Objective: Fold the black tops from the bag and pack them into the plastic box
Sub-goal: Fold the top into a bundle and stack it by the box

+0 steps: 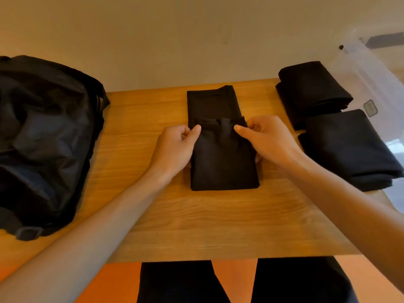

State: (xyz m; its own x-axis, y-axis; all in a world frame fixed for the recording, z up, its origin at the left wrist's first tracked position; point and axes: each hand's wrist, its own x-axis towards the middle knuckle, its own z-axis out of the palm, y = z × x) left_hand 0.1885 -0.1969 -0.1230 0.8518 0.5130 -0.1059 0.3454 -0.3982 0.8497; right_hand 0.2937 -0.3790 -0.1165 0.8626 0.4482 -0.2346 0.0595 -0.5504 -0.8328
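Label (370, 108) on plastic box (358, 62), illegible

You are probably working in a home room: a wooden bench (218, 226) is standing against a cream wall (196, 40), over an orange floor (122, 281).

Light wooden table (218, 226) with visible grain, set against a plain pale wall (196, 40), above an orange floor (122, 281).

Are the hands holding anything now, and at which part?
Yes, the black top on the table. The left hand pinches the left end of its folded-over edge, the right hand the right end.
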